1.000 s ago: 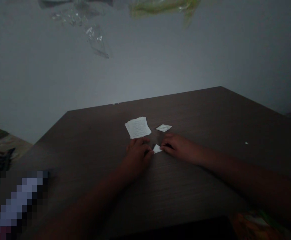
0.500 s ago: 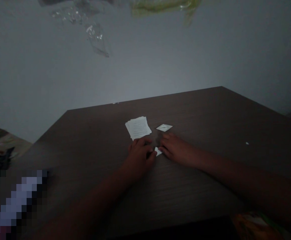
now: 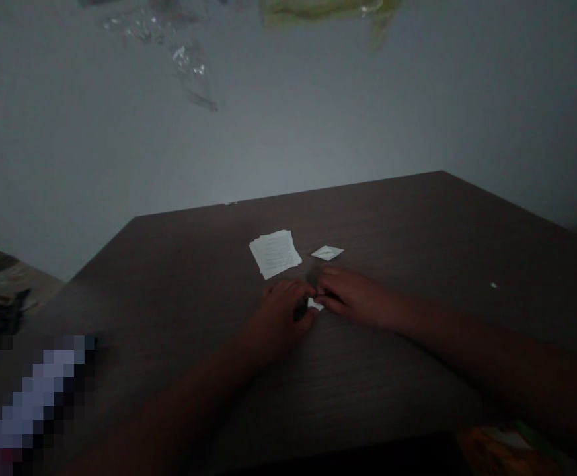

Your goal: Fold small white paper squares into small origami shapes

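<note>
A small piece of white paper (image 3: 314,304) lies on the brown table, mostly covered by my fingers. From its left side, my left hand (image 3: 285,311) closes on it with thumb and forefinger. My right hand (image 3: 350,295) pinches it from the right, fingertips meeting those of the left. Just beyond my left hand is a loose stack of white printed paper sheets (image 3: 275,254). A folded white paper diamond (image 3: 327,252) rests a little beyond my right hand.
The wood-grain table (image 3: 392,225) reaches back to a grey wall (image 3: 288,125). A tiny white scrap (image 3: 493,285) sits far to the right. Clear plastic (image 3: 189,63) and a yellow wrapper (image 3: 328,12) hang on the wall. A blurred-out long object (image 3: 35,396) is at lower left.
My left hand has shifted slightly right, its fingers coming up to the right hand's fingertips and covering more of the small paper. The stack and the folded diamond stay in place.
</note>
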Tool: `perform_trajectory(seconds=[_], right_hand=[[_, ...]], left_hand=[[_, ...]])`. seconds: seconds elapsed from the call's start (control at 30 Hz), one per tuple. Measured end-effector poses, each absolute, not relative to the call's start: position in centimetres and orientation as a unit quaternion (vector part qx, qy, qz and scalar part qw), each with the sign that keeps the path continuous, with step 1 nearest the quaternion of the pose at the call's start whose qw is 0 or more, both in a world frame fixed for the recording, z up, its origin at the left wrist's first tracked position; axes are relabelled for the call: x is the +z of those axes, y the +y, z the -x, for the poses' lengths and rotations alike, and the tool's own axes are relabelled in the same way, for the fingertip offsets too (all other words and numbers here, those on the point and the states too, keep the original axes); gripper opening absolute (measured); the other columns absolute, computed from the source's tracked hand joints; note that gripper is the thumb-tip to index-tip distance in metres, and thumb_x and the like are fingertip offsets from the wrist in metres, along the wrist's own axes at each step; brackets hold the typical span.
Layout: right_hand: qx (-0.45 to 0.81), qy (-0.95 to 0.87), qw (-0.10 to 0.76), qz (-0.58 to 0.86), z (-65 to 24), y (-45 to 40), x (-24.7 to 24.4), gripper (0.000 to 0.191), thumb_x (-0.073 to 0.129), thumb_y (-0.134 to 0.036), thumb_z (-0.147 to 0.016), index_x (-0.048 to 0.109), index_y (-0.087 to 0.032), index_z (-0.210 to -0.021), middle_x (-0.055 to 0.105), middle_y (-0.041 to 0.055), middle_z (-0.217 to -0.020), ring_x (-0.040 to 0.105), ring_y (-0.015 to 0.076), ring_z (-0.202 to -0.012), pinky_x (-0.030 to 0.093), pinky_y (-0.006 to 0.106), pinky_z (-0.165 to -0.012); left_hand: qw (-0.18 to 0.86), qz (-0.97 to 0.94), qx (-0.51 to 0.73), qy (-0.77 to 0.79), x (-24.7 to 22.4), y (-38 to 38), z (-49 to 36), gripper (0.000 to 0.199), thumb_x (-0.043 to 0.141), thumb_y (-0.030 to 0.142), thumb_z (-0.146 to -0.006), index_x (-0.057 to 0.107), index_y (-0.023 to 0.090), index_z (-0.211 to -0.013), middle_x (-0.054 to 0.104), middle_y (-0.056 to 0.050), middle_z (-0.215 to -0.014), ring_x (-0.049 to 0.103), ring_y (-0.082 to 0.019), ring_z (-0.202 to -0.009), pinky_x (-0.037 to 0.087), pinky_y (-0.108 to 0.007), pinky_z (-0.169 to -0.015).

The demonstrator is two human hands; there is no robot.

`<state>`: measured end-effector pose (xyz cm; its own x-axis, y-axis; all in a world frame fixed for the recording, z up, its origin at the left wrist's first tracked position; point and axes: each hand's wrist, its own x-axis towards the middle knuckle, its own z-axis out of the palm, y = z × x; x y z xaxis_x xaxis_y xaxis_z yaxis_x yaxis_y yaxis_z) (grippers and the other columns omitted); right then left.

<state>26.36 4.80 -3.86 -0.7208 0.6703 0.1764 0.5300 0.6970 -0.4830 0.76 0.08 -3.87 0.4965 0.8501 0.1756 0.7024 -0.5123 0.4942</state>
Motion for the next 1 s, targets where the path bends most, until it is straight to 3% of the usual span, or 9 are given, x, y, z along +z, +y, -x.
perform_trajectory(seconds=[0.13,0.37,0.53,0.83,1.0], right_hand=[[0.184,-0.898,0.208,0.342,-26.0,3.8,-4.4,0.014,0.068,-0.016,-0.119,0.078,-0.022,-0.111,0.080,0.0098,-0.117,0.077,0.0273,-0.106,0.067,0.043,-0.099],[0.169,-0.913,0.222,0.297,-24.9,1.8,-5.3,0.035,0.066,-0.003,-0.113,0.087,-0.020,-0.135,0.085,0.0145,-0.141,0.083,0.0291,-0.125,0.070,0.046,-0.114],[0.165,-0.920,0.217,0.281,-24.9,1.8,-5.0,0.038,0.065,-0.001,-0.113,0.089,-0.017,-0.137,0.088,0.0176,-0.142,0.085,0.0315,-0.130,0.070,0.049,-0.119],[0.159,-0.928,0.222,0.253,-25.5,2.4,-5.1,0.041,0.069,-0.007,-0.114,0.088,-0.021,-0.147,0.089,0.0159,-0.143,0.083,0.0329,-0.138,0.067,0.051,-0.126],[0.166,-0.927,0.239,0.238,-25.7,3.1,-5.5,0.034,0.069,-0.007,-0.115,0.091,-0.025,-0.133,0.092,0.0104,-0.131,0.086,0.0287,-0.125,0.069,0.047,-0.120]], left_hand=[[0.191,-0.823,0.231,0.483,-4.5,0.4,-0.6,0.026,0.080,0.015,-0.105,0.080,0.028,-0.129,0.089,-0.009,-0.134,0.083,-0.034,-0.131,0.066,-0.058,-0.126],[0.214,-0.790,0.260,0.513,-4.7,0.3,-0.6,0.032,0.082,0.012,-0.103,0.079,0.022,-0.134,0.089,-0.010,-0.131,0.086,-0.035,-0.128,0.070,-0.056,-0.122],[0.270,-0.774,0.255,0.513,-3.2,0.3,0.2,0.033,0.086,0.018,-0.100,0.079,0.023,-0.131,0.091,-0.009,-0.128,0.089,-0.033,-0.119,0.073,-0.052,-0.116],[0.276,-0.771,0.220,0.530,-2.1,1.6,1.8,0.033,0.082,0.016,-0.095,0.082,0.026,-0.126,0.092,-0.009,-0.125,0.088,-0.034,-0.122,0.069,-0.055,-0.122],[0.285,-0.773,0.204,0.529,-1.9,1.6,1.3,0.028,0.080,0.010,-0.096,0.081,0.025,-0.120,0.093,-0.006,-0.116,0.088,-0.031,-0.115,0.069,-0.050,-0.115]])
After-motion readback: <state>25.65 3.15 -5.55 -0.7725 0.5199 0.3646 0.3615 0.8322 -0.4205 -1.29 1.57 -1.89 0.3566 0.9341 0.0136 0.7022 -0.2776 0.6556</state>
